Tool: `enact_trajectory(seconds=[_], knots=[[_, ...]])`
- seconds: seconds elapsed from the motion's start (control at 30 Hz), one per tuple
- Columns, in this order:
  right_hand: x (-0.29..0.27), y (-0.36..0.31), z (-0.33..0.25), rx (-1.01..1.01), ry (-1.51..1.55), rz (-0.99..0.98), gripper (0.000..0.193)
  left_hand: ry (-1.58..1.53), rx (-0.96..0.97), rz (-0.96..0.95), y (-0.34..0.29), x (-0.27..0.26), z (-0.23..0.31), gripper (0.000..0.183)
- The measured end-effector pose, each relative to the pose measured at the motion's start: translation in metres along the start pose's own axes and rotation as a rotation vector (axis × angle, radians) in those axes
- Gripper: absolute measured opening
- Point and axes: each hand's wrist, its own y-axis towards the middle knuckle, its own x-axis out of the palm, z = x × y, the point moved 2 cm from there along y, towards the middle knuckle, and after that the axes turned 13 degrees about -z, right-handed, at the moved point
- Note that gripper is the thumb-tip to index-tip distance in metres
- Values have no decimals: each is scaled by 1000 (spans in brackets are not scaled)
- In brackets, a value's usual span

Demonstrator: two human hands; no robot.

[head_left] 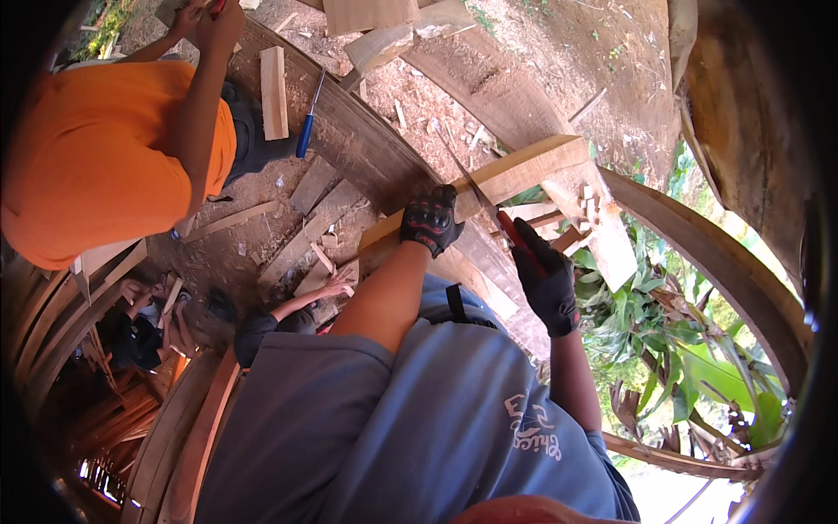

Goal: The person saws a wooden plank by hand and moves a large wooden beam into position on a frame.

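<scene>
A pale squared length of timber (532,168) lies across a plank in front of me. My left hand (431,220), in a black glove with red trim, grips it with the fingers curled over its top. In my right hand (543,278), also black-gloved, is the red handle of a handsaw (471,182). The thin saw blade crosses the timber just right of my left hand and points away from me. How deep the teeth sit in the wood I cannot tell.
To the left a person in an orange shirt (113,148) bends over a long plank (367,131). On that plank lie a blue-handled tool (306,131) and a wood block (274,94). Another person's hand (336,285) is near my left arm. Leafy plants (633,319) grow at right.
</scene>
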Motion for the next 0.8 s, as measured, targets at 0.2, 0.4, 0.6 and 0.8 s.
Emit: enact_trajectory(seconds=[0.2,0.4,0.6,0.8], knots=[[12,31,6,150,36,53,36,71,111,124,2,5,-3,63],[-2,39,33,55,140,20,36,59,22,-12,4,1,2,67],[47,11,14,44,39,162,46,74,-51,-102,1,-6,7,71],[36,14,15,118,64,33,48,130,-38,-80,4,-4,4,78]])
